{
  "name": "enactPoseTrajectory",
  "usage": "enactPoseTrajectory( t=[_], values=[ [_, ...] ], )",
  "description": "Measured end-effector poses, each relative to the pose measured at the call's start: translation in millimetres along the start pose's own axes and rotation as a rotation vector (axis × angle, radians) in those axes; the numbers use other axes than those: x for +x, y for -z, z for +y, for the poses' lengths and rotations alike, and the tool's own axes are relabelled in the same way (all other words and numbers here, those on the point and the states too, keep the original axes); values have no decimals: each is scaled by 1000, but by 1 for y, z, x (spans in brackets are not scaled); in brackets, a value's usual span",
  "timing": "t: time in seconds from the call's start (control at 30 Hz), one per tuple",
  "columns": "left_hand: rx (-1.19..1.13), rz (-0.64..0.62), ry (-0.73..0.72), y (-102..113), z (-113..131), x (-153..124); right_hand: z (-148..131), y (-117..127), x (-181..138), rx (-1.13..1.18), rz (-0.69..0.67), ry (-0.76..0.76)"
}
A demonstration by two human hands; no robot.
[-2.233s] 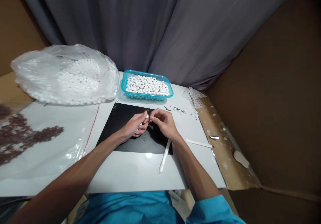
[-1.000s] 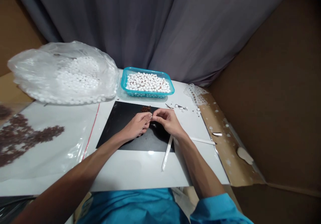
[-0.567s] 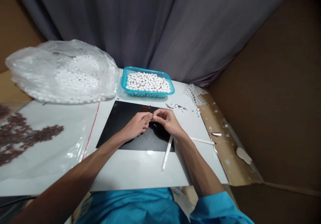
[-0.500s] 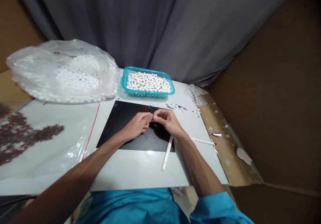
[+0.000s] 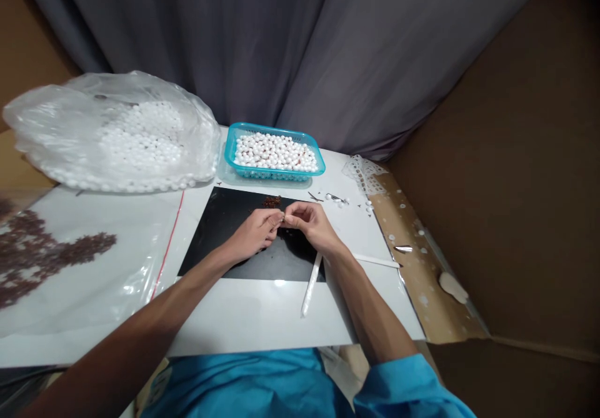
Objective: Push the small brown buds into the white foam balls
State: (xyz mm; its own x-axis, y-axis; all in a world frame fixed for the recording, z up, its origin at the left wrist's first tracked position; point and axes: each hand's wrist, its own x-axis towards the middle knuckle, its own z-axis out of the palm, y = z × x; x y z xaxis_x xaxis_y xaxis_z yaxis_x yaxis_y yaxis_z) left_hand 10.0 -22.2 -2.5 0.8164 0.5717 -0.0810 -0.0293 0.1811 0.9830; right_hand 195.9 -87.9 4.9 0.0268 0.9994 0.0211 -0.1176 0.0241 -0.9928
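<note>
My left hand (image 5: 253, 233) and my right hand (image 5: 312, 225) meet fingertip to fingertip over a black mat (image 5: 225, 233) on the white table (image 5: 253, 318). Both hands are closed in a pinch on something tiny between them; it is too small to name. A little heap of small brown pieces (image 5: 272, 202) lies on the mat just beyond my fingers. Behind that stands a turquoise basket (image 5: 274, 155) filled with white beads.
A big clear plastic bag of white beads (image 5: 117, 134) lies at the back left. A zip bag of brown pieces (image 5: 51, 255) is at the left. White sticks (image 5: 312, 283) lie by my right wrist. Loose beads and metal bits (image 5: 337, 200) and a lace scrap (image 5: 363, 174) sit at the right, by cardboard walls.
In the oldest frame a white bead showed at my left fingertips; now it is hidden. Both hands stay pinched together at the same spot. The view has shifted slightly.
</note>
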Motion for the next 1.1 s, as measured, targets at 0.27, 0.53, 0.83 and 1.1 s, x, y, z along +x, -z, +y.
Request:
enactPoseTrajectory(
  t=[0.27,0.53,0.83,1.1],
  values=[
    [19,6,42,0,-2,0,2,-2,1,-39,27,6],
    [13,21,20,-1,-2,1,5,-7,1,-10,71,10],
    [21,62,9,0,-4,0,13,-17,4,-46,148,81],
    [-62,81,85,-4,-3,3,5,-15,4,-2,106,88]
  ],
)
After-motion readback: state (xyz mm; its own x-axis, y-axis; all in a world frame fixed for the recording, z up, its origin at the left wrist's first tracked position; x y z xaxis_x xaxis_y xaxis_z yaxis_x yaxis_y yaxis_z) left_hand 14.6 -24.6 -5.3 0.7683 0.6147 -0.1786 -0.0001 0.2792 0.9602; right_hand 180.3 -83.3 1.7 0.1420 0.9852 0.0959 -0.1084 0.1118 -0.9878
